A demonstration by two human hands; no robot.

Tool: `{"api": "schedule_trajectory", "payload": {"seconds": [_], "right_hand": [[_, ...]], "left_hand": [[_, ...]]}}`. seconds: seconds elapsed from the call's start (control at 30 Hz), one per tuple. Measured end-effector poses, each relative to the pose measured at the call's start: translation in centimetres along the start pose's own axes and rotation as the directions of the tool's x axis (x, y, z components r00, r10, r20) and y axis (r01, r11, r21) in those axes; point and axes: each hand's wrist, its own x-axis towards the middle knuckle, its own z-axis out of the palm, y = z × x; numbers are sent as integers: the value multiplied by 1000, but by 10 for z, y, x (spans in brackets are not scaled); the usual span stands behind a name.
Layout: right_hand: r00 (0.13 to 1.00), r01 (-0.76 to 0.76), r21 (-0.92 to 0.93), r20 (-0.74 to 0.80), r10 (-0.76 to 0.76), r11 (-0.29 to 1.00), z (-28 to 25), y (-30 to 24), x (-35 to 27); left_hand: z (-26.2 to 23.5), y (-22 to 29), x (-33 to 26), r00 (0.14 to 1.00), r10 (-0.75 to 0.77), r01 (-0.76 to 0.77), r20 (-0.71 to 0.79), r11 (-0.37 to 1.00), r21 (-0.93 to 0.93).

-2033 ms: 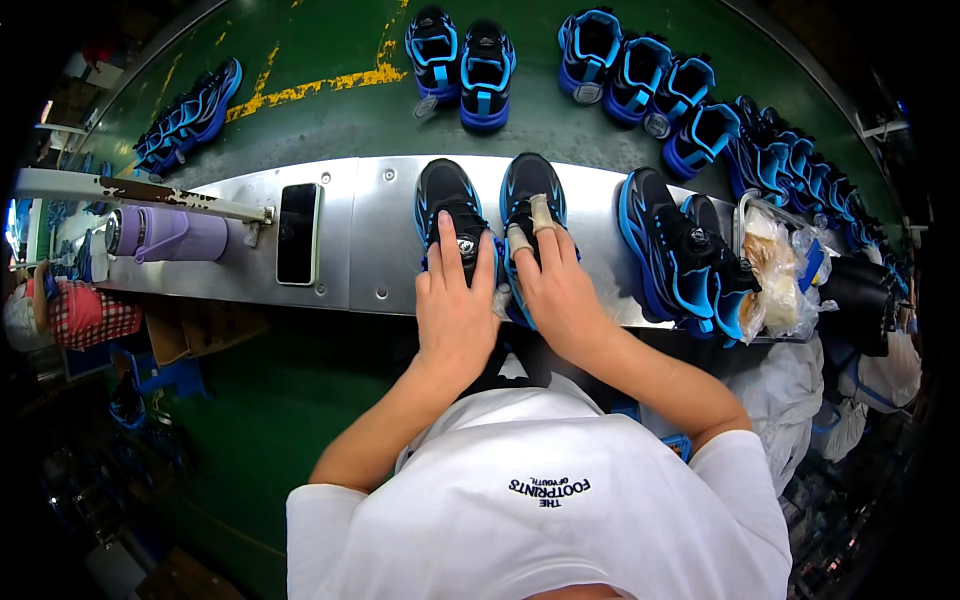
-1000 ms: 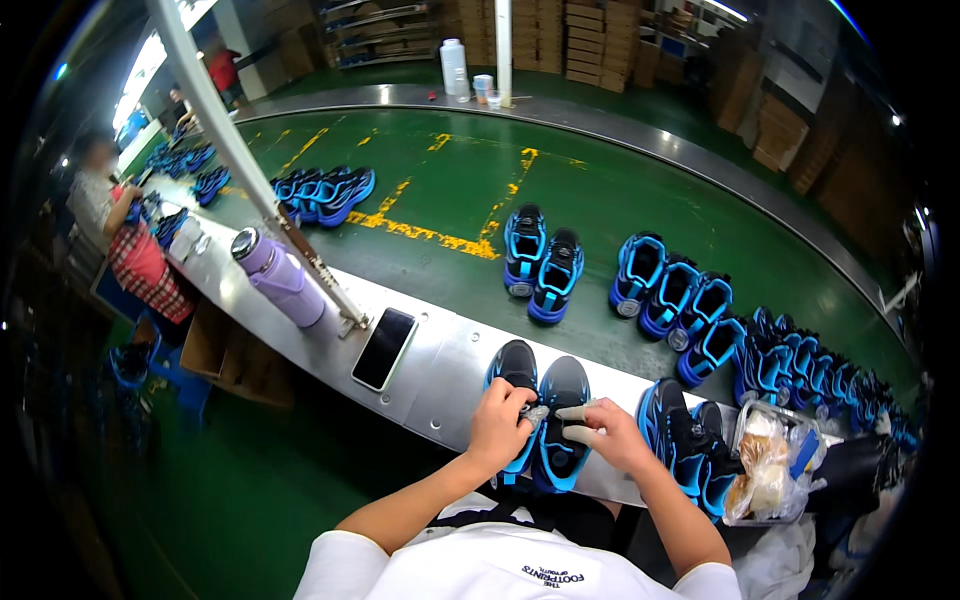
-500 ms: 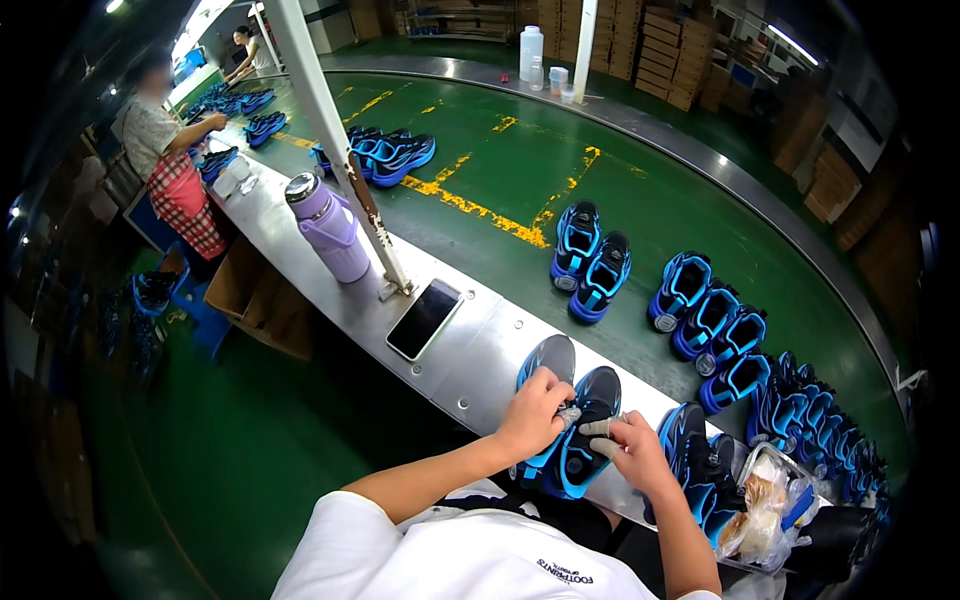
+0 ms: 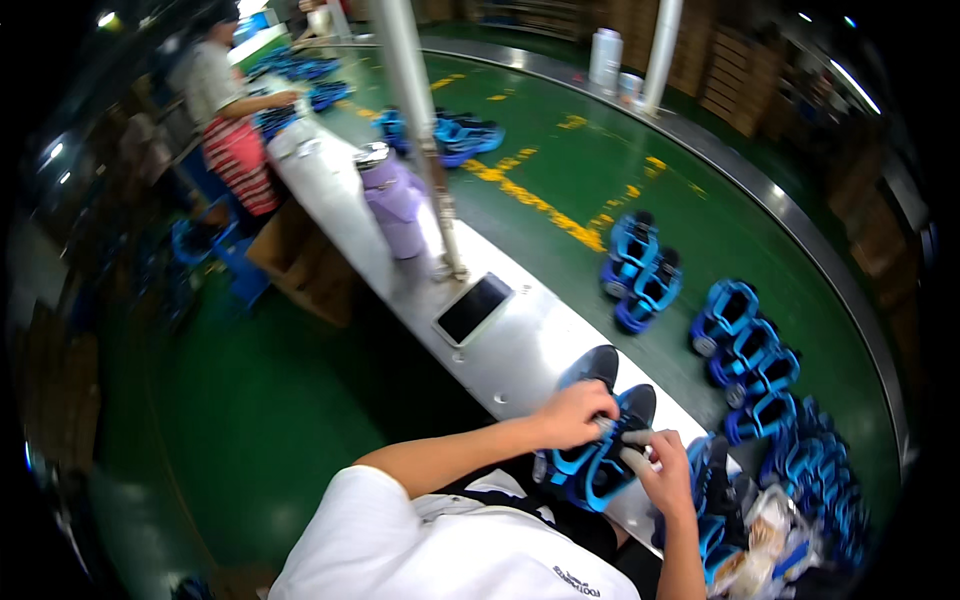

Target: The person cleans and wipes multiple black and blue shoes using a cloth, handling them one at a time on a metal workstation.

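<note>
A pair of black sneakers with bright blue trim lies at the near edge of the metal ledge, toes pointing away from me. Over the front of the right-hand sneaker, my left hand has its fingers bent and pinched at the lacing. From the other side, my right hand closes thumb and fingers on the same part; its fingertips wear pale covers. Motion blur and the fingers hide exactly what is pinched. Its mate, the left-hand sneaker, lies close beside it, partly under my left hand.
On the metal ledge are a phone, a purple bottle and a white post. More sneakers stand on the green belt. Clear plastic bags lie at lower right. Another person works at far left.
The whole view has shifted, so the ledge and shoes appear farther right and the picture is more blurred. Both hands stay at the right-hand sneaker's lacing, with slightly changed finger positions.
</note>
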Motion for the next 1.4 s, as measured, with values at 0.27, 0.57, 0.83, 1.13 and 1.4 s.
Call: {"api": "schedule_trajectory", "payload": {"seconds": [0.27, 0.57, 0.83, 1.13, 1.4], "right_hand": [[985, 172, -268, 67, -160, 948, 8, -1, -11], [988, 142, 129, 44, -148, 981, 17, 18, -12], [975, 12, 182, 215, -52, 983, 2, 15, -17], [930, 139, 327, 281, -237, 935, 7, 20, -3], [994, 34, 129, 103, -47, 991, -3, 12, -20]], "left_hand": [[22, 13, 5, 997, 72, -64, -29, 973, 223], [-6, 38, 0, 979, -195, 193, -66, 981, -30], [-6, 31, -1, 972, -234, 234, -5, 972, 5], [-16, 21, -19, 938, -340, 344, -74, 937, 63], [-13, 73, -28, 971, -220, 200, -91, 962, -188]]}}
